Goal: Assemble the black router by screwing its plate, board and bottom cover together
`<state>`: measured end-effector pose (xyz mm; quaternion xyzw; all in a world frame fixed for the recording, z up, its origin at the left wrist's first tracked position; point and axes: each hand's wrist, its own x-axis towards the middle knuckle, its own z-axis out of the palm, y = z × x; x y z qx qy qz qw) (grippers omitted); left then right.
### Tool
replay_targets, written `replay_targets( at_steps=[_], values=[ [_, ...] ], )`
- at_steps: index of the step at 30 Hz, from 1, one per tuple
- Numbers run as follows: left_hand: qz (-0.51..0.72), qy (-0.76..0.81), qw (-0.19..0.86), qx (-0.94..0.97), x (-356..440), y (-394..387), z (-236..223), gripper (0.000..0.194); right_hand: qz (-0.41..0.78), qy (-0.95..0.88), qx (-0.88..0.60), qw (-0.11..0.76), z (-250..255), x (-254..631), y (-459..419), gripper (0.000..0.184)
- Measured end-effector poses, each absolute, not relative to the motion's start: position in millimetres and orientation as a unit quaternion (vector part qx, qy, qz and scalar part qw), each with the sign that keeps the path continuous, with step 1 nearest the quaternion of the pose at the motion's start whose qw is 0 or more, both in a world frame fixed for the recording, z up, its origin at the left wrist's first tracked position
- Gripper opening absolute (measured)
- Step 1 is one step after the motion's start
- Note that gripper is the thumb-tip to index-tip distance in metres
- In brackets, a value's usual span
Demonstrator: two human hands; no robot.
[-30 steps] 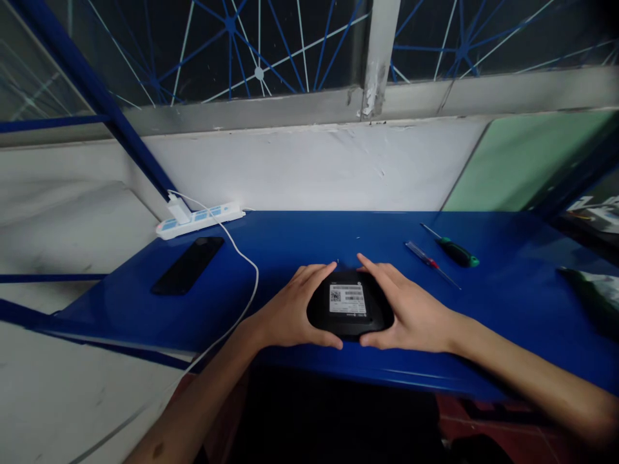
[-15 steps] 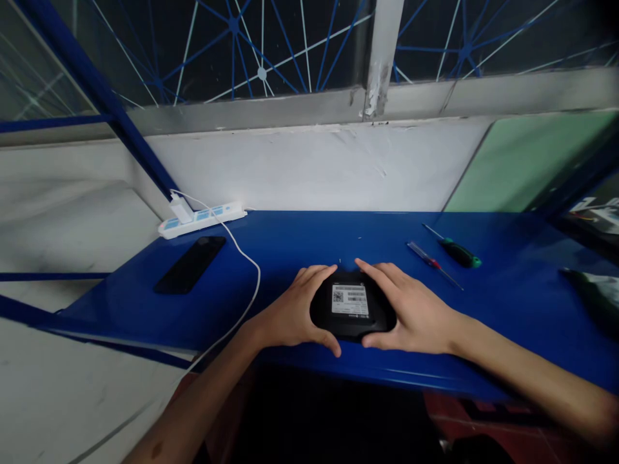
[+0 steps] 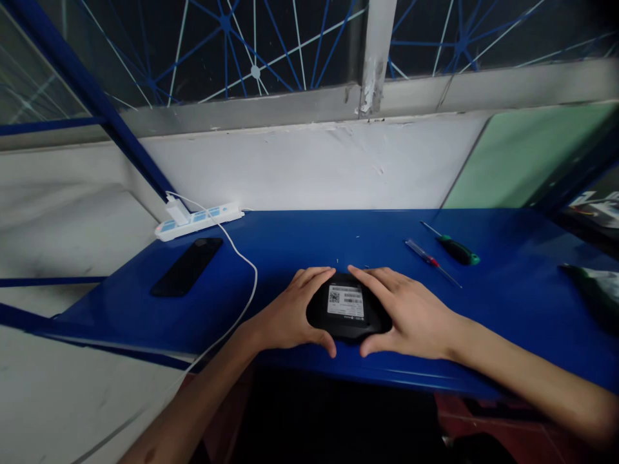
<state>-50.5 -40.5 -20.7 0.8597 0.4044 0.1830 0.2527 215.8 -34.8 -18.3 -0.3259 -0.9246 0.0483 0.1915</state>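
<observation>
A black plastic device (image 3: pixel 372 319) with rounded sides, its exact kind not clear, is near the table's front edge. Its upward face carries a white label (image 3: pixel 345 301) printed with a QR code and barcodes. My left hand (image 3: pixel 297 309) wraps its left side, thumb along the near edge and fingers at the far one. On the opposite side, my right hand (image 3: pixel 406 312) grips it the same way. The underside of the device is hidden.
Right of my hands lie a red-and-clear screwdriver (image 3: pixel 429 258) and a green-black screwdriver (image 3: pixel 457 249). Leftward are a black phone (image 3: pixel 187 267), a white power strip (image 3: pixel 200 221) and a white cable (image 3: pixel 249 264) crossing the blue table (image 3: pixel 300 235). A wall stands behind.
The device has tilted slightly between my hands, its label turning a little. Both hands keep their hold, and the whole view has shifted slightly.
</observation>
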Motion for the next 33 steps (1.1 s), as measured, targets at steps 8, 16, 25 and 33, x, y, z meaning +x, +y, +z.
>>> replay_targets(
  at_steps=[8,16,25,33],
  values=[
    [0.142,0.414,0.238,0.867,-54,-46,-19,0.086,0.027,-0.926,-0.333,0.178,-11,216,-38,0.103],
    [0.097,0.436,0.205,0.871,-47,-52,-13,0.081,-0.011,-0.929,-0.338,0.152,-13,214,-40,0.099],
    [0.122,0.434,0.167,0.877,-46,-56,-20,0.07,0.029,-0.906,-0.377,0.191,-18,225,-21,0.075],
    [0.123,0.434,0.174,0.875,-45,-58,-21,0.085,-0.126,-0.761,-0.613,0.171,-17,272,30,0.052]
  ],
)
